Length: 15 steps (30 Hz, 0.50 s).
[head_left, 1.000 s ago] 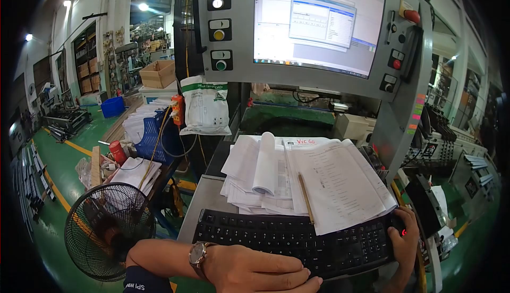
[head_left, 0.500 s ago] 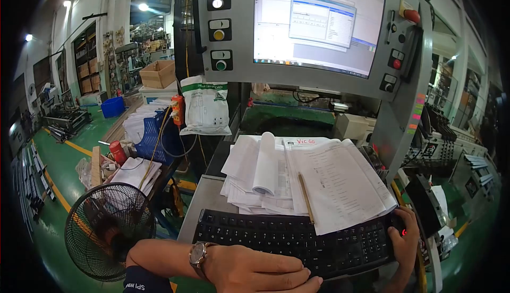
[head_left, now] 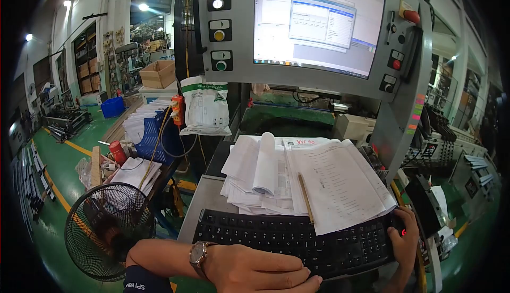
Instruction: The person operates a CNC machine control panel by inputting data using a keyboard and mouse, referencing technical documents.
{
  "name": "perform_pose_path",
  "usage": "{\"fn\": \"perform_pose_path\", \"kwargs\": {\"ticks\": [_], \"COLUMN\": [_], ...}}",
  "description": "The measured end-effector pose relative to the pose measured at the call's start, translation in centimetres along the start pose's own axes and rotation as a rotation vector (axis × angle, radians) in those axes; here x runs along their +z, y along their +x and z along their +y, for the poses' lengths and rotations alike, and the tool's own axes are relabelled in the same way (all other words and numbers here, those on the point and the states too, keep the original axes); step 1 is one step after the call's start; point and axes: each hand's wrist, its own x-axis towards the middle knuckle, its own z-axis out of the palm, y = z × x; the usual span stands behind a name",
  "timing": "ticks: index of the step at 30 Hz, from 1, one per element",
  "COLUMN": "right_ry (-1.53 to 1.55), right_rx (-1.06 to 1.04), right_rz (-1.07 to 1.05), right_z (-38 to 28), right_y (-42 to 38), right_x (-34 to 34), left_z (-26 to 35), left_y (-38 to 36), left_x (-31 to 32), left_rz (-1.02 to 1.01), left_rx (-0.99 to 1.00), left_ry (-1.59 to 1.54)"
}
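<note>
My left hand [head_left: 260, 269], with a watch [head_left: 198, 252] on its wrist, lies across the front edge of a black keyboard [head_left: 345, 248]. Its fingers are stretched out and point right, holding nothing. At the keyboard's right end, my right hand [head_left: 405, 242] is wrapped round a dark computer mouse [head_left: 404, 232] with a red glowing mark. Stacked papers [head_left: 340, 181] lie behind the keyboard, and the front sheet overlaps its keys. A pencil [head_left: 306, 197] rests on these sheets. Above them, a monitor [head_left: 319, 27] shows an opened window.
A desk fan [head_left: 110, 232] stands close to my left forearm. Beyond it are a blue basket [head_left: 156, 136], a red container [head_left: 117, 153] and loose papers. A white plastic bag [head_left: 206, 107] hangs below the control panel [head_left: 234, 32]. A red emergency button [head_left: 411, 15] sits at the panel's right.
</note>
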Motion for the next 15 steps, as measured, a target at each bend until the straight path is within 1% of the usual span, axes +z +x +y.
{"fn": "perform_pose_path", "kwargs": {"ticks": [5,15], "right_ry": [0.01,0.015], "right_rx": [-0.004,-0.003], "right_rz": [-0.014,-0.031], "right_z": [0.16,0.08], "right_y": [0.07,0.13], "right_x": [-0.06,0.02], "left_z": [0.08,0.07], "left_y": [-0.15,0.04], "left_x": [0.3,0.02], "left_rz": [0.028,0.012], "left_rx": [-0.004,-0.007], "left_ry": [0.014,0.002]}}
